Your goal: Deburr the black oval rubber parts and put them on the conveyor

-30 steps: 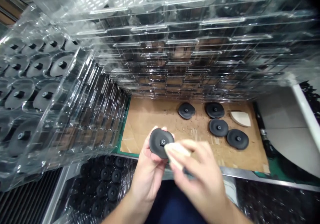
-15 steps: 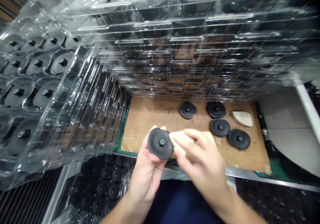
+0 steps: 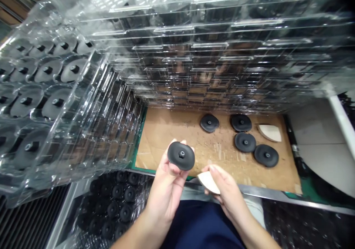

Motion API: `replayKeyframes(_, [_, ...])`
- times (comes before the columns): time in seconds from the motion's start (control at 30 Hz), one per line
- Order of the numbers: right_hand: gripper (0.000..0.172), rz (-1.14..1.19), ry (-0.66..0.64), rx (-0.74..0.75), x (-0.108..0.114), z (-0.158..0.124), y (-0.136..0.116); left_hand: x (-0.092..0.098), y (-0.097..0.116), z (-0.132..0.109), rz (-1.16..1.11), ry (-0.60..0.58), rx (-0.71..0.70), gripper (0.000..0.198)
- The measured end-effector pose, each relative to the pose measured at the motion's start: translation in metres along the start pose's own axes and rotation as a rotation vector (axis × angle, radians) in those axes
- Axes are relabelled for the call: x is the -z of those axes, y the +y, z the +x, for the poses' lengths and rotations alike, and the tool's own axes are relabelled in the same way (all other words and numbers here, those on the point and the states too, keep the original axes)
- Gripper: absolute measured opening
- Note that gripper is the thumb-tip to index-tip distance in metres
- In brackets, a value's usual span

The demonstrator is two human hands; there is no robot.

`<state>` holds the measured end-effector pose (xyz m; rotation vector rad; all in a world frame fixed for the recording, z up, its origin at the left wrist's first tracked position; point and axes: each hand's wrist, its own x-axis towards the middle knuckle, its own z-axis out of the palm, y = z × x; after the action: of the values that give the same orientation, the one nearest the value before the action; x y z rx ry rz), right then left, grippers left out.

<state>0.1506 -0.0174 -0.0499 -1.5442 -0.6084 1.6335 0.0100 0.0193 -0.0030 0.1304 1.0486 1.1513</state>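
Note:
Between the fingers and thumb of my left hand (image 3: pixel 166 182) is a black oval plastic part (image 3: pixel 181 155), its small hollow stem facing up. My right hand (image 3: pixel 229 191) grips a pale wedge-shaped pad (image 3: pixel 209 182) with one curved edge, held lower and to the right, apart from the black part. On the cardboard sheet (image 3: pixel 166 125) lie several like parts: one black oval part (image 3: pixel 209 123) alone, and a group with another black part (image 3: pixel 245 142) at the right. A second pale wedge pad (image 3: pixel 270 132) rests beside that group.
Tall stacks of clear plastic trays (image 3: pixel 194 56) rise behind the cardboard. More stacked trays (image 3: pixel 55 104) at the left hold black parts in their pockets. Below the table edge at lower left, a tray of black parts (image 3: pixel 113 204) is seen. A light grey panel (image 3: pixel 321 138) stands at the right.
My right hand has drawn the pale pad away from the black part's right edge, down and to the right. My left hand still holds the part, tilted slightly differently.

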Motion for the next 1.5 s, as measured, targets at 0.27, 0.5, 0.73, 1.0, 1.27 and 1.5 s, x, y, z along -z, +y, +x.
replayKeyframes(0.27, [0.021,-0.394,-0.063,0.757,-0.019,-0.01,-0.08,-0.001,-0.007,-0.008,0.054,-0.095,0.099,0.053])
replayKeyframes(0.5, [0.018,-0.729,-0.251,0.807,-0.028,-0.022,-0.096,0.005,0.005,-0.006,0.126,-0.02,0.015,0.056])
replayKeyframes(0.73, [0.014,-0.313,-0.028,0.719,-0.023,-0.026,-0.057,0.002,0.013,-0.012,0.114,-0.194,0.011,0.062])
replayKeyframes(1.0, [0.021,-0.199,0.106,0.354,0.014,-0.01,-0.045,-0.006,0.011,-0.016,0.087,-0.119,0.084,0.061])
replayKeyframes(1.27, [0.021,-0.574,-0.223,0.891,-0.031,-0.036,-0.094,0.003,0.005,-0.022,0.143,-0.111,0.088,0.056])
replayKeyframes(1.5, [0.023,-0.555,-0.122,0.956,-0.036,-0.036,-0.088,0.006,0.001,-0.025,0.108,-0.258,0.088,0.036])
